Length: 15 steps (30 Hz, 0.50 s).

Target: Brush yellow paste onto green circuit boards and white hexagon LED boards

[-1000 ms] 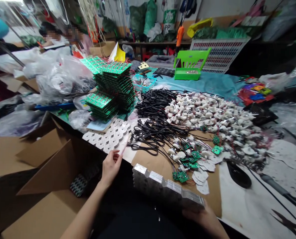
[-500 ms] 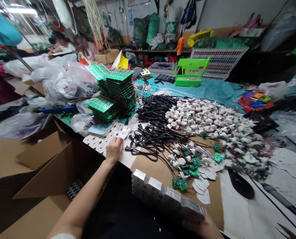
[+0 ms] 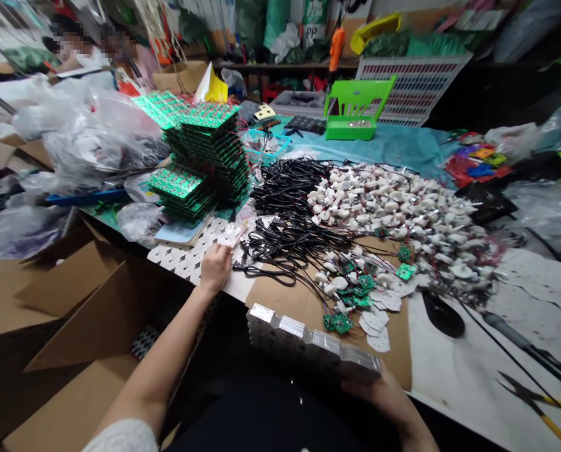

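my right fingers (image 3: 357, 390) are closed around the right end of the silver stack (image 3: 308, 345), which i hold in front of the counter (image 3: 450, 373), above my lap; gripping it by that end probably leaves its notched edge uncovered. my left fingers (image 3: 220, 252) are curled in narrow at the white sheets (image 3: 179, 257), which lie flat along the counter's edge, i'd guess for easy reach. whether i pinch anything there, i cannot tell. a clear plastic piece (image 3: 233, 232) lies just beyond. the black cables (image 3: 294, 188) and white parts (image 3: 393, 207) are heaped farther in, likely to stay close without crowding my arms. small green boards (image 3: 339, 322) lie on brown cardboard (image 3: 280, 295), perhaps protecting the surface beneath.
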Each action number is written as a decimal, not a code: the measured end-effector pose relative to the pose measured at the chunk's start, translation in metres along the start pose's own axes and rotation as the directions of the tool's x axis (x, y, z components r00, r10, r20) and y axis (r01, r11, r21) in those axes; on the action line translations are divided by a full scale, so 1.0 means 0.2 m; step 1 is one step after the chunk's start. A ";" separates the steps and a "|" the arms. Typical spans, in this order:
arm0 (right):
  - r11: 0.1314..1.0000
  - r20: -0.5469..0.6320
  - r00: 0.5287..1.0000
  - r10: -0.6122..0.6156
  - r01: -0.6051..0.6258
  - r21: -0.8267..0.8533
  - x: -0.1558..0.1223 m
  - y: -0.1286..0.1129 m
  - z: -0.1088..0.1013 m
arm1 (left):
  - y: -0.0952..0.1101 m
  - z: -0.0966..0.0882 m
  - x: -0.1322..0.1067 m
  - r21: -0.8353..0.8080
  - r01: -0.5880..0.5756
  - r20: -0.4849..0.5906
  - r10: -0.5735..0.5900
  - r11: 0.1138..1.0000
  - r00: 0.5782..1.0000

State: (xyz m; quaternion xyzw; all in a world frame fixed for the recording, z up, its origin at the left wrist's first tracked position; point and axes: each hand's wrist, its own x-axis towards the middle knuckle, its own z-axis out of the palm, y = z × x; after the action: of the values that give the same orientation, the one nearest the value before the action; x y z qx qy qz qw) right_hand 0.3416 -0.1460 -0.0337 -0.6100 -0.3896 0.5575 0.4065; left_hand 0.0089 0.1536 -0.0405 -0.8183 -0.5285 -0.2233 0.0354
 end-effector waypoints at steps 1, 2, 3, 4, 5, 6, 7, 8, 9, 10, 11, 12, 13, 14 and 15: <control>1.000 0.004 1.000 0.009 -0.009 0.007 -0.01 -0.02 0.01 | 0.00 0.00 0.00 -0.010 -0.013 0.014 0.013 1.000 1.000; 1.000 0.012 1.000 0.019 -0.019 0.008 -0.01 -0.03 0.01 | -0.01 0.00 0.00 -0.022 -0.029 0.029 0.029 0.999 0.999; 1.000 0.018 1.000 0.025 -0.025 0.006 -0.02 -0.04 0.02 | -0.01 0.01 0.00 -0.033 -0.046 0.045 0.048 0.998 0.998; 1.000 0.018 1.000 0.021 -0.021 0.003 -0.02 -0.05 0.02 | -0.01 0.01 0.00 -0.046 -0.064 0.061 0.067 0.997 0.996; 1.000 0.018 1.000 0.018 -0.018 -0.005 -0.02 -0.05 0.03 | -0.01 0.02 0.01 -0.058 -0.081 0.074 0.085 0.995 0.994; 1.000 0.012 1.000 0.017 -0.017 -0.015 -0.03 -0.05 0.03 | -0.01 0.02 0.01 -0.069 -0.095 0.083 0.101 0.993 0.991; 1.000 -0.004 1.000 0.017 -0.017 -0.026 -0.03 -0.05 0.04 | -0.01 0.02 0.02 -0.079 -0.105 0.088 0.112 0.991 0.990; 0.999 -0.027 0.999 0.017 -0.018 -0.037 -0.03 -0.04 0.04 | 0.00 0.02 0.03 -0.090 -0.112 0.089 0.120 0.990 0.989; 0.999 -0.054 0.998 0.016 -0.019 -0.049 -0.03 -0.04 0.05 | 0.00 0.02 0.03 -0.100 -0.114 0.086 0.123 0.988 0.989; 0.998 -0.087 0.996 0.013 -0.018 -0.056 -0.03 -0.03 0.05 | 0.00 0.01 0.04 -0.112 -0.113 0.080 0.123 0.987 0.989; 0.998 -0.119 0.993 0.010 -0.017 -0.058 -0.04 -0.01 0.05 | 0.01 0.00 0.03 -0.124 -0.109 0.071 0.118 0.986 0.990; 0.998 -0.141 0.990 0.010 -0.018 -0.056 -0.04 0.00 0.06 | 0.01 -0.02 0.02 -0.136 -0.100 0.059 0.109 0.986 0.992; 0.998 -0.154 0.988 0.015 -0.023 -0.054 -0.05 0.01 0.05 | 0.00 -0.05 0.00 -0.147 -0.087 0.045 0.094 0.985 0.995; 0.998 -0.157 0.987 0.021 -0.030 -0.054 -0.05 0.02 0.05 | 0.00 -0.07 -0.03 -0.156 -0.068 0.030 0.073 0.985 0.997; 0.998 -0.157 0.987 0.025 -0.034 -0.054 -0.05 0.03 0.04 | -0.01 -0.10 -0.06 -0.163 -0.044 0.013 0.047 0.986 0.999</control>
State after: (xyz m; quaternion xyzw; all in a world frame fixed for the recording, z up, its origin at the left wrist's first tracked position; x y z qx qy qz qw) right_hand 0.3324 -0.1579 -0.0366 -0.6688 -0.3631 0.5028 0.4099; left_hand -0.0042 0.1382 -0.0272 -0.8322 -0.4899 -0.2578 -0.0310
